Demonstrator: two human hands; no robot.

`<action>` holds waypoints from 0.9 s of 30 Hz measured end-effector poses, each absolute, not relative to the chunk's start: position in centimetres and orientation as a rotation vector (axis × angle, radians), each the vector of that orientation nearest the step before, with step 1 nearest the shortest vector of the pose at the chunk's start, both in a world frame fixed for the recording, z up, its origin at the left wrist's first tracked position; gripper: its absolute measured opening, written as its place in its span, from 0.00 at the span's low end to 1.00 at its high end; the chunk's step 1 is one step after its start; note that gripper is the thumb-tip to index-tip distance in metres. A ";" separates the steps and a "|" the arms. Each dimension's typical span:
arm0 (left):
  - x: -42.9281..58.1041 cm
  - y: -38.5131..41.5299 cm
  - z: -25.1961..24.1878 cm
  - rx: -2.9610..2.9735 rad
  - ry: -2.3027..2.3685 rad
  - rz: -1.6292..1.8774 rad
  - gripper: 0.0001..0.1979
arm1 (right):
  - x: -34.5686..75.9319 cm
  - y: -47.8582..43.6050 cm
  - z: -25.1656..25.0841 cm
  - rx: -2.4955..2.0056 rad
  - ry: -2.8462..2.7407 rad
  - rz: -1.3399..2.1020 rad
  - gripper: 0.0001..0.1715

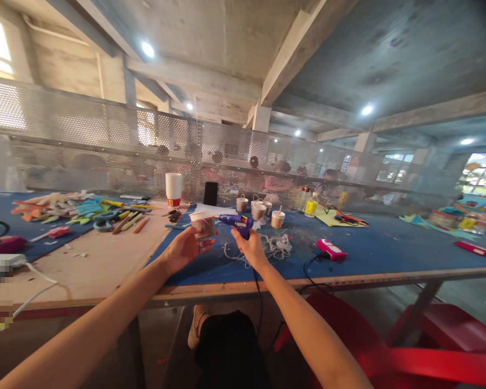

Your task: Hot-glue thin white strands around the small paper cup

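My left hand is closed around a small paper cup with a brownish wrapped side and a white rim. In my right hand is a blue hot glue gun, its nozzle pointing left at the cup's rim. Whether the nozzle touches the cup I cannot tell. A dark cord runs down from the glue gun over the table's front edge. Under and beside my right hand lies a loose tangle of pale string. Just beyond it stand several similar cups, one with a stick upright in it.
A stack of white cups and a dark phone stand at the back. Cut coloured pieces and scissors lie to the left. A yellow-labelled bottle and a pink power strip are on the right. Perforated screen behind; red chair below.
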State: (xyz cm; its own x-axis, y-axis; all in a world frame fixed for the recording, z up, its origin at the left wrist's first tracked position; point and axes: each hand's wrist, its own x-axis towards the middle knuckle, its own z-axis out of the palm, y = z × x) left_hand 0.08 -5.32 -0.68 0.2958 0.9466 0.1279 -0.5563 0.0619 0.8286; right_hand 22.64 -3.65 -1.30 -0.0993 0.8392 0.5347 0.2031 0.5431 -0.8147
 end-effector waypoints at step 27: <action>0.4 -4.9 -1.1 0.895 0.623 1.241 0.04 | 26.0 -0.3 -2.4 -1.850 -1.628 0.195 0.21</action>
